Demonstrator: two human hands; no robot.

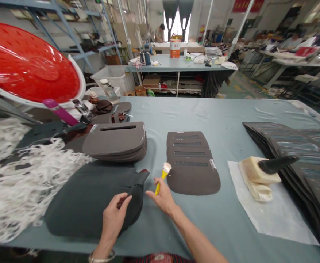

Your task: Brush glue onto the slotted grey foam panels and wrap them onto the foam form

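My left hand (115, 216) rests on a stack of dark grey flat pieces (94, 197) near the table's front edge, fingers pinching the edge of the top piece. My right hand (162, 199) is closed round a small yellow-handled brush (162, 176), bristles up and pale with glue. Just right of the brush lies an overlapped row of dark slotted pieces (192, 162). Behind the left hand stands a neat pile of slotted brown pieces (116, 140).
A cream glue pot holder with a dark tool (263, 173) sits on white paper (272, 215) at right. Fanned dark pieces (299, 146) cover the far right. White shredded strips (25, 175) and a red fan guard (25, 65) lie left. A person works at distant tables.
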